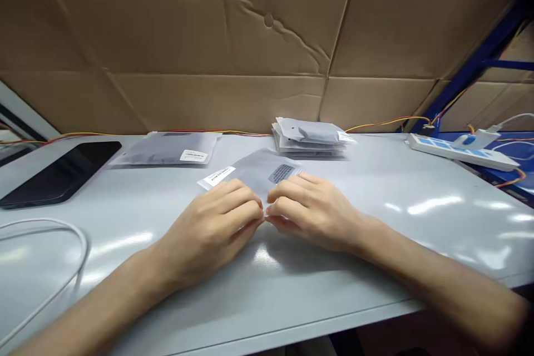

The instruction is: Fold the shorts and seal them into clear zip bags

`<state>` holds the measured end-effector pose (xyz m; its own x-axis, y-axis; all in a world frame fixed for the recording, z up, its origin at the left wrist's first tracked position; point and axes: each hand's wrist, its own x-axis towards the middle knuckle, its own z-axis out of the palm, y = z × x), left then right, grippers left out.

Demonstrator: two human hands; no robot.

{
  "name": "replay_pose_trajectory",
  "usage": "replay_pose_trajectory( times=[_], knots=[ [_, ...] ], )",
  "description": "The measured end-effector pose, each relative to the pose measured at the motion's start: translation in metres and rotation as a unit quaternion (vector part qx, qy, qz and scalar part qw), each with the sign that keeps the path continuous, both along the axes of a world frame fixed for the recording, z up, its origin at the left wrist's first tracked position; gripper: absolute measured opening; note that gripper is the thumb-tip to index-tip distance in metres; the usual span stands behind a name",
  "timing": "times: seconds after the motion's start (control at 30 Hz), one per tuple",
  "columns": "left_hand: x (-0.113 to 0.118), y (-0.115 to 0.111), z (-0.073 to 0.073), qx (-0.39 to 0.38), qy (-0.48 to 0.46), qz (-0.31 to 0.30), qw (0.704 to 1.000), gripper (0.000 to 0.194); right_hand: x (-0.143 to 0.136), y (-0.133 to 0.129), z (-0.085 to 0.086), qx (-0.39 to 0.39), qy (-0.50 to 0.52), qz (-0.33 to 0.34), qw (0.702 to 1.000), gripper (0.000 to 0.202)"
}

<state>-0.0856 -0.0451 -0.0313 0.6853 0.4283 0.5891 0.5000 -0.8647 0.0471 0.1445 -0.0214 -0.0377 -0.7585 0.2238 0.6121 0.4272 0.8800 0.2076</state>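
Observation:
A frosted plastic bag (254, 169) with a white label on its left corner and a dark printed patch on its right lies at the middle of the table. My left hand (219, 219) pinches the bag's near edge. Close against it, fingertips almost touching, my right hand (311, 208) pinches the same edge. The fingers cover that part of the bag. Behind the hands sits a stack of similar bags (311, 139). Another labelled bag (171, 148) lies flat at the back left.
A black phone-like device (62, 174) lies on the left of the grey table (334, 295), with a white cable (81, 239) nearer. At the back right is a white power strip (463, 153). Red and yellow wires run along a cardboard wall (217, 100).

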Motion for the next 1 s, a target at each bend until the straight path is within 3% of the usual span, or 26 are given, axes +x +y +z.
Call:
replay_pose_trajectory(
  times=[0.13,0.33,0.47,0.6,0.73,0.83,1.0],
  knots=[
    [0.004,-0.004,0.002,0.061,-0.025,-0.013,0.998,0.018,0.005,0.004,0.002,0.032,-0.011,-0.01,0.999,0.018],
    [0.006,-0.012,0.008,0.116,-0.059,-0.006,0.991,0.025,0.023,0.025,-0.002,0.046,0.004,-0.089,0.995,0.02],
    [0.006,-0.016,0.007,0.141,-0.069,-0.016,0.987,0.026,0.039,0.047,-0.007,0.036,-0.001,-0.17,0.985,0.021],
    [0.01,-0.022,0.007,0.15,-0.08,-0.004,0.985,0.026,0.051,0.064,-0.009,-0.03,-0.021,-0.268,0.963,0.015],
    [0.01,-0.023,0.015,0.043,-0.051,-0.04,0.997,0.019,0.047,0.064,-0.01,-0.077,-0.049,-0.304,0.948,0.016],
    [0.002,-0.016,0.02,-0.046,-0.035,-0.039,0.998,0.016,0.036,0.057,-0.011,-0.095,-0.074,-0.284,0.951,0.017],
    [-0.009,0.006,0.01,-0.085,0.095,0.13,0.983,0.047,0.023,0.049,-0.012,-0.136,-0.064,-0.185,0.971,0.018]
  ],
)
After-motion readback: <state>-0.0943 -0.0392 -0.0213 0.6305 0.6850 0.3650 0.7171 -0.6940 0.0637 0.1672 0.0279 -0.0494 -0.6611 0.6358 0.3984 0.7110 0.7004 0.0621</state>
